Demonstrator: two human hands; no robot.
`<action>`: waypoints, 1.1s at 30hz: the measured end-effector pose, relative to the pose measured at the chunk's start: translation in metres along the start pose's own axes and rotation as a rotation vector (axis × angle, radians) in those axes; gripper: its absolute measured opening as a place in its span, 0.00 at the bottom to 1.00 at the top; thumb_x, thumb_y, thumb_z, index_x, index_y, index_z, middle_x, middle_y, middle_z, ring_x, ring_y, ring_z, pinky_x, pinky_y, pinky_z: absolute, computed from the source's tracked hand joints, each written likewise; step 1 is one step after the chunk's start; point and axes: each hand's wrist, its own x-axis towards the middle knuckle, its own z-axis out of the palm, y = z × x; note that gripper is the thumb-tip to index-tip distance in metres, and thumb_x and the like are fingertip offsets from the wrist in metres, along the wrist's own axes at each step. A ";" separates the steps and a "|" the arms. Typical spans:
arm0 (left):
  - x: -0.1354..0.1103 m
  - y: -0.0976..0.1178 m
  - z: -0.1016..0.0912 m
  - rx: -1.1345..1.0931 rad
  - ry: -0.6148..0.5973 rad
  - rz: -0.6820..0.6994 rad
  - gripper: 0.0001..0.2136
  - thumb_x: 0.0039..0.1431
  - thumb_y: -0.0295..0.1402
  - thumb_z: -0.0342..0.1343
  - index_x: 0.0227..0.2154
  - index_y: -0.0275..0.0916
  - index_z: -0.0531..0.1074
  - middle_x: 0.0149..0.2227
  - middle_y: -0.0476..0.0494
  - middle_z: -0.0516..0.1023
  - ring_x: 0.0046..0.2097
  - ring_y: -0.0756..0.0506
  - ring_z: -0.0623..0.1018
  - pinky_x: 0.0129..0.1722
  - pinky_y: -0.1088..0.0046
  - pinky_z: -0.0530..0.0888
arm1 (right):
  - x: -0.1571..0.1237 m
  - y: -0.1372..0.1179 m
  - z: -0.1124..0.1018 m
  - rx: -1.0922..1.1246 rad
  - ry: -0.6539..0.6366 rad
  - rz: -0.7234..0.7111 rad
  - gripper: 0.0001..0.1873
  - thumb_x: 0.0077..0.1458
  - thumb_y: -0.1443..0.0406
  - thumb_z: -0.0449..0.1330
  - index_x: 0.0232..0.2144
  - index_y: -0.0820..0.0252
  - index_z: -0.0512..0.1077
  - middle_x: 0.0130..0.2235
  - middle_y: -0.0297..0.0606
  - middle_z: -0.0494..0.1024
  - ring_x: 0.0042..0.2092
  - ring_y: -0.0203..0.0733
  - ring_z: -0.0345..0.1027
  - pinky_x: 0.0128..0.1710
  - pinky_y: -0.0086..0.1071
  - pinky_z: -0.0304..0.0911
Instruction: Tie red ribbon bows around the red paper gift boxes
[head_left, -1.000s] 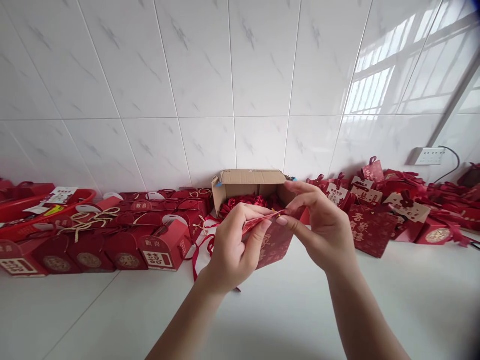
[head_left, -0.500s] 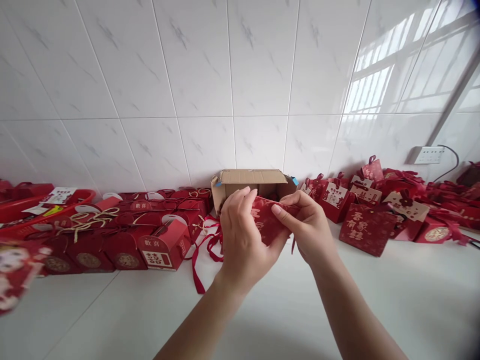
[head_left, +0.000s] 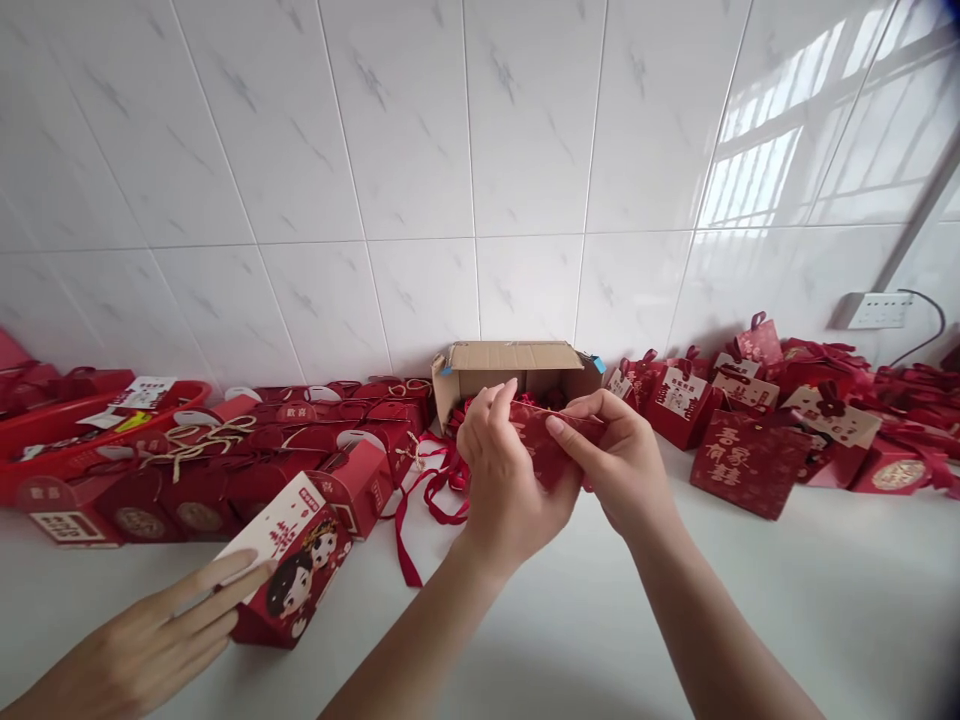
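Note:
A dark red gift box (head_left: pixel 551 445) with a faint pattern is held up between both hands, over the white counter. My left hand (head_left: pixel 510 470) wraps its left side, fingers up and palm against it. My right hand (head_left: pixel 615 450) pinches its upper right edge, the thumb lying on the face toward me. The box's far side is hidden by my fingers. Behind it stands an open cardboard box (head_left: pixel 514 356) with red ribbons inside. A loose red ribbon (head_left: pixel 405 545) trails onto the counter left of my hands.
At lower left another person's hand (head_left: pixel 150 630) holds a red and white box with cartoon figures (head_left: pixel 300 580). Rows of red gift boxes (head_left: pixel 255 490) stand on the left beside a red basket (head_left: pixel 22 435). More boxes (head_left: pixel 746 465) crowd the right, below a power strip (head_left: pixel 874 310).
The other person's hand has come in from the left, bringing the cartoon box to the counter. My hands keep hold of the red gift box, little changed. The view has shifted slightly.

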 end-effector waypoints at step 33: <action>0.040 -0.029 -0.084 -0.648 0.053 -0.428 0.12 0.54 0.34 0.61 0.35 0.43 0.63 0.22 0.57 0.73 0.20 0.54 0.69 0.22 0.80 0.69 | -0.003 -0.007 -0.009 -0.473 -0.487 -0.568 0.03 0.56 0.70 0.59 0.33 0.58 0.69 0.32 0.36 0.70 0.32 0.35 0.64 0.27 0.28 0.63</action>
